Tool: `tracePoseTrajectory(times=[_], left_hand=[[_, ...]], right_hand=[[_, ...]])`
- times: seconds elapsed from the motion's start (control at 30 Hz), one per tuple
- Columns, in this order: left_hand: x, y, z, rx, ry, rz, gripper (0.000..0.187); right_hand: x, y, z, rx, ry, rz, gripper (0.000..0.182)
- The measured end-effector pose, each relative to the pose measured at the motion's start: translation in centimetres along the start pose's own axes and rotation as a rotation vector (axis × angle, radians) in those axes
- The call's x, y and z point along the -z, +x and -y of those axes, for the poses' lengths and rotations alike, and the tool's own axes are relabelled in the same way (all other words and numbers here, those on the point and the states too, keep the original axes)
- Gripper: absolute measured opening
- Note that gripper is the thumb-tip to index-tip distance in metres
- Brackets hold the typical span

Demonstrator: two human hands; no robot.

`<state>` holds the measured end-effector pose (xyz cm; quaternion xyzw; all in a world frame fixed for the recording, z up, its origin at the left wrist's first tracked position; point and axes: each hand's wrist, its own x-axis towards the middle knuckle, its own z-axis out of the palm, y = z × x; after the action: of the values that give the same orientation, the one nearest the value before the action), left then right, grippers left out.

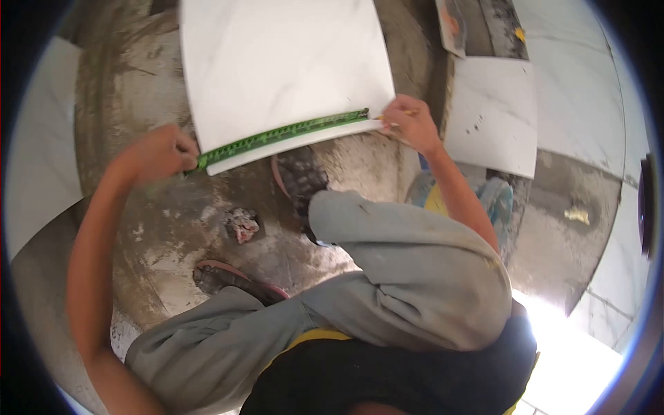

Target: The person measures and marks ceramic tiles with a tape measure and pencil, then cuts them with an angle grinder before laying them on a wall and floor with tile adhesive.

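Observation:
A large white tile (283, 62) with a smooth, faintly veined face lies in front of me. Across its near end runs a green strip with dark markings (277, 136), like a measuring tape blade, nearly parallel to the tile's near edge. My left hand (162, 153) is closed around the strip's left end, just past the tile's left edge, and looks slightly blurred. At the near right corner of the tile, my right hand (411, 124) pinches a thin yellowish pencil (408, 112), close to the strip's dark right end.
My sandalled feet (301, 181) rest on the rough, stained floor (159, 235). A lump of mortar (242, 225) lies between them. At right are a smaller marbled tile piece (491, 114), a blue and yellow object (494, 200) partly behind my arm, and laid tiles (574, 83).

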<state>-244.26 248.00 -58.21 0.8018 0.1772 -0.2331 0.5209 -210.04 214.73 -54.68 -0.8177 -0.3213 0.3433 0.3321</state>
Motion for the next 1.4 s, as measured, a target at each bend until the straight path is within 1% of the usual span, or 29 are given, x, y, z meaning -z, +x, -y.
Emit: tracePoseTrajectory(times=[0.03, 0.07, 0.13, 0.2, 0.27, 0.33, 0.37, 0.43, 0.47, 0.5, 0.53, 0.57, 0.63, 0.67, 0.73, 0.77, 0.83, 0.87, 0.93, 1.07, 1.13, 1.17, 1.23, 1.27, 1.33, 1.37, 1.4], left_hand=[[1.6, 0.4, 0.4, -0.037, 0.003, -0.018, 0.016], [3.2, 1.0, 0.8, -0.078, 0.007, -0.032, 0.016], [7.0, 2.6, 1.6, -0.029, 0.074, -0.258, 0.013], [12.2, 5.3, 3.5, -0.158, 0.168, -0.348, 0.012], [16.9, 8.5, 5.3, -0.24, 0.252, -0.439, 0.011], [19.4, 10.0, 4.4, -0.203, 0.237, -0.566, 0.012], [20.2, 10.7, 3.9, -0.201, 0.24, -0.575, 0.012], [21.7, 12.1, 3.4, -0.188, 0.345, -0.633, 0.015], [22.8, 13.6, 4.2, -0.183, 0.345, -0.636, 0.015], [23.6, 15.2, 5.1, -0.201, 0.336, -0.65, 0.015], [24.0, 15.8, 5.1, -0.219, 0.327, -0.661, 0.016], [24.4, 16.3, 5.2, -0.212, 0.327, -0.661, 0.016], [25.2, 17.3, 5.3, -0.132, 0.362, -0.587, 0.017], [25.5, 17.5, 5.5, -0.126, 0.362, -0.58, 0.017], [25.9, 17.5, 5.3, -0.209, 0.322, -0.499, 0.017], [26.0, 17.3, 4.9, -0.206, 0.321, -0.495, 0.017], [26.0, 17.1, 4.3, -0.124, 0.484, -0.47, 0.017], [25.7, 16.8, 4.3, -0.123, 0.485, -0.469, 0.017], [25.3, 16.6, 4.5, -0.202, 0.464, -0.507, 0.016], [25.3, 17.2, 4.8, -0.215, 0.415, -0.486, 0.016], [25.3, 17.7, 4.7, -0.139, 0.473, -0.542, 0.017], [25.7, 18.4, 5.0, -0.149, 0.47, -0.541, 0.017], [26.3, 19.2, 5.8, -0.165, 0.49, -0.491, 0.016], [26.1, 19.3, 5.9, -0.173, 0.494, -0.487, 0.016], [25.4, 19.2, 6.1, -0.194, 0.432, -0.73, 0.015], [25.1, 18.4, 5.0, -0.196, 0.434, -0.729, 0.015], [25.2, 17.6, 3.6, -0.133, 0.452, -0.599, 0.016]], right_hand=[[0.3, 0.5, -0.2, 0.032, 0.119, -0.038, 0.012], [0.5, 1.1, 0.4, 0.054, 0.128, -0.021, 0.012], [1.0, 2.6, 1.8, 0.04, 0.204, -0.128, 0.012], [1.6, 5.1, 2.4, 0.067, 0.247, -0.146, 0.013], [2.0, 8.2, 3.4, 0.09, 0.281, -0.169, 0.014], [2.5, 11.6, 4.3, 0.089, 0.292, -0.258, 0.014], [2.9, 13.4, 4.5, 0.099, 0.292, -0.254, 0.014], [3.5, 17.0, 4.8, 0.082, 0.234, -0.254, 0.015], [3.5, 18.3, 5.3, 0.084, 0.235, -0.249, 0.015], [3.3, 19.7, 5.7, 0.094, 0.308, -0.269, 0.017], [3.1, 20.8, 6.0, 0.101, 0.382, -0.289, 0.019], [3.0, 21.9, 6.3, 0.1, 0.385, -0.283, 0.019], [2.8, 23.7, 6.4, 0.106, 0.415, -0.3, 0.024], [2.7, 24.5, 6.4, 0.098, 0.419, -0.296, 0.024], [2.8, 25.8, 6.3, 0.111, 0.396, -0.255, 0.026], [2.8, 26.2, 6.3, 0.106, 0.398, -0.253, 0.026], [3.0, 26.8, 6.4, 0.121, 0.385, -0.243, 0.027], [3.0, 27.0, 6.4, 0.12, 0.386, -0.243, 0.027], [3.1, 27.5, 6.4, 0.117, 0.367, -0.253, 0.027], [3.0, 28.1, 7.0, 0.102, 0.379, -0.263, 0.025], [2.3, 28.0, 7.6, 0.143, 0.277, -0.282, 0.025], [2.1, 28.7, 7.4, 0.142, 0.271, -0.289, 0.025], [1.5, 30.2, 7.0, 0.305, -0.135, -0.264, 0.028], [0.8, 30.2, 7.5, 0.301, -0.135, -0.273, 0.028], [-0.5, 30.4, 8.7, 0.451, -0.559, -0.339, 0.034], [-0.8, 30.5, 8.9, 0.45, -0.558, -0.342, 0.034], [-1.1, 30.6, 9.2, 0.46, -0.586, -0.313, 0.036]])
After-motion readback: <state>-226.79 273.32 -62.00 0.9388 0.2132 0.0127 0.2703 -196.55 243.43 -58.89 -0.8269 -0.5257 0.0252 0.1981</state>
